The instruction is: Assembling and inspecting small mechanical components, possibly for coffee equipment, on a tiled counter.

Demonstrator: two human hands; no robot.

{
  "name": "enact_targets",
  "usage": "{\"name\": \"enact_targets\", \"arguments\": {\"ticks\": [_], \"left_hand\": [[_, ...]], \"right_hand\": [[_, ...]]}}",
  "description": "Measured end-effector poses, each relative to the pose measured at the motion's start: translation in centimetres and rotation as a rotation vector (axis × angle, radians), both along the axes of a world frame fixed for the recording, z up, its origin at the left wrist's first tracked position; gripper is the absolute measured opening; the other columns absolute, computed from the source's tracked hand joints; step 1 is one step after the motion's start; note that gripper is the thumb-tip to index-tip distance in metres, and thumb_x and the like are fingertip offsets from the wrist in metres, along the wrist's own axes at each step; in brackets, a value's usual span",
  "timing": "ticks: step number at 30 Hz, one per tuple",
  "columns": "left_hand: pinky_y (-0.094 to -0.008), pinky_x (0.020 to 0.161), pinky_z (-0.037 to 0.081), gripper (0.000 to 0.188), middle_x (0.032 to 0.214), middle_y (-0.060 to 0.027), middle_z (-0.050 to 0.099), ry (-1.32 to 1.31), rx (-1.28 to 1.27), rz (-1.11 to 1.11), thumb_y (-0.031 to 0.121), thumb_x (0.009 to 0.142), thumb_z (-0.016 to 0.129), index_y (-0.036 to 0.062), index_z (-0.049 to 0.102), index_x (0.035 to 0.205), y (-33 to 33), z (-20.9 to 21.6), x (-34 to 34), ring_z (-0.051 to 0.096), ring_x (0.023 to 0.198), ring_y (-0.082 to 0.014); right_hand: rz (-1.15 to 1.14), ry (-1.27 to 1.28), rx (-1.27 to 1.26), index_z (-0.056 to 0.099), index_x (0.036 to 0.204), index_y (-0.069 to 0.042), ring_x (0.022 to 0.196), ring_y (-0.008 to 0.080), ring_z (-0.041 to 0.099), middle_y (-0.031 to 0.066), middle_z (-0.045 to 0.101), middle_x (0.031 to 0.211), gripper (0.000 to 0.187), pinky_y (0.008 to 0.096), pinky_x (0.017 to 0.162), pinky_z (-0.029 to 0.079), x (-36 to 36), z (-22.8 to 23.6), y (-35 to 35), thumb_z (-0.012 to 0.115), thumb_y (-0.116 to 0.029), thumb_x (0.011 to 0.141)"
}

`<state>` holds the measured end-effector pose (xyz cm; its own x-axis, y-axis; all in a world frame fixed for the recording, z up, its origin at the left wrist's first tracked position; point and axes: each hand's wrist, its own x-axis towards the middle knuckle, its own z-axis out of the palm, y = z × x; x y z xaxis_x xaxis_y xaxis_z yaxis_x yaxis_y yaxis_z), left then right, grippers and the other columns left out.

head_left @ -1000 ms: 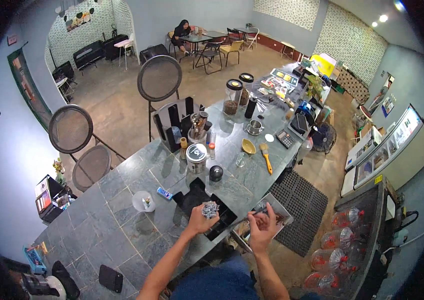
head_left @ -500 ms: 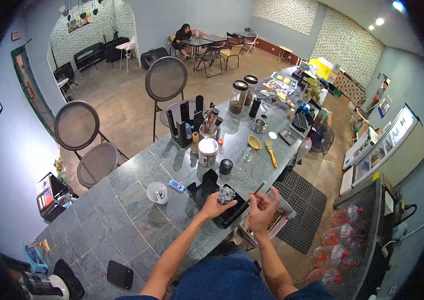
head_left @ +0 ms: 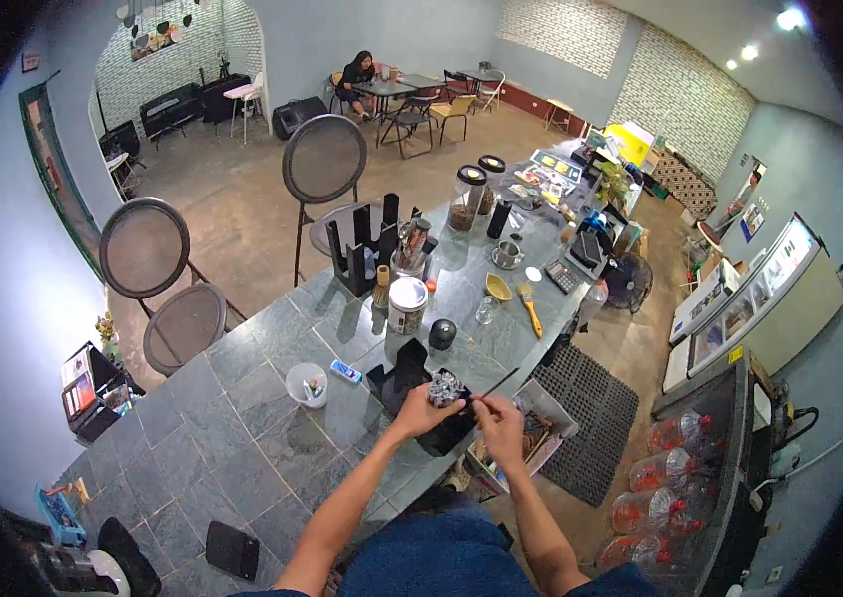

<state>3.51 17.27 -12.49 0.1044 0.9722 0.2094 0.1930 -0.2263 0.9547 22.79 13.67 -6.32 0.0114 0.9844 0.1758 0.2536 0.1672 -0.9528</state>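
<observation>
My left hand point(head_left: 419, 414) is closed round a crumpled, silvery-grey bundle point(head_left: 445, 386) whose exact kind I cannot make out. Pinched in the fingers of my right hand point(head_left: 501, 426) is a thin dark stick point(head_left: 504, 384), slanting up to the right. The fingertips of both hands are close together above a black open box point(head_left: 399, 378) on the tiled counter. My hands cover much of this box. A round black lidded pot point(head_left: 442, 333) and a white-lidded tub point(head_left: 407, 306) stand just beyond it.
A white cup point(head_left: 308, 386) and a small blue-and-white packet point(head_left: 346, 372) are left of the box. A brush point(head_left: 531, 310), glass jars point(head_left: 466, 199) and a calculator point(head_left: 562, 277) occupy the counter's far right. Below its edge sits an open bin point(head_left: 551, 423). A person sits at a distant table.
My right hand has moved left and slightly inward, bringing its fingertips and the thin stick up to my left hand. The left hand keeps its grip on the silvery bundle.
</observation>
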Motion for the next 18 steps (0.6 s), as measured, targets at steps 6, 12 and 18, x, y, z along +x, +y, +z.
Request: {"name": "enact_targets", "arguments": {"ticks": [6,12,18], "left_hand": [[-0.0357,0.068,0.052,0.037,0.081,-0.0062,0.072,0.006,-0.036,-0.011,0.035,0.088,0.087,0.0021,0.074,0.099,-0.6,-0.9,-0.5,0.059,0.075,-0.0105],[-0.0309,0.079,0.054,0.026,0.095,0.0008,0.075,-0.035,-0.077,-0.125,0.022,0.091,0.085,0.0018,0.075,0.104,-0.4,0.0,-0.8,0.064,0.087,-0.0076],[-0.0342,0.076,0.056,0.032,0.092,-0.0062,0.077,-0.047,-0.027,-0.053,0.027,0.087,0.088,0.0024,0.075,0.103,-0.8,1.3,-0.3,0.067,0.083,-0.0103]], "right_hand": [[-0.052,-0.242,0.25,0.077,0.104,0.002,0.071,0.0194,0.071,0.0156,0.075,0.085,0.018,0.0333,0.067,0.055,-1.4,-3.2,0.2,0.071,-0.013,0.097],[0.141,-0.444,0.277,0.076,0.098,0.001,0.083,0.0363,0.072,0.0195,0.073,0.091,0.014,0.0428,0.074,0.055,-0.6,-4.6,1.4,0.072,-0.009,0.089],[0.204,-0.635,0.119,0.074,0.105,-0.001,0.094,0.0425,0.067,0.0206,0.069,0.101,0.021,0.0489,0.08,0.053,-0.5,-4.5,1.4,0.074,-0.01,0.087]]}}
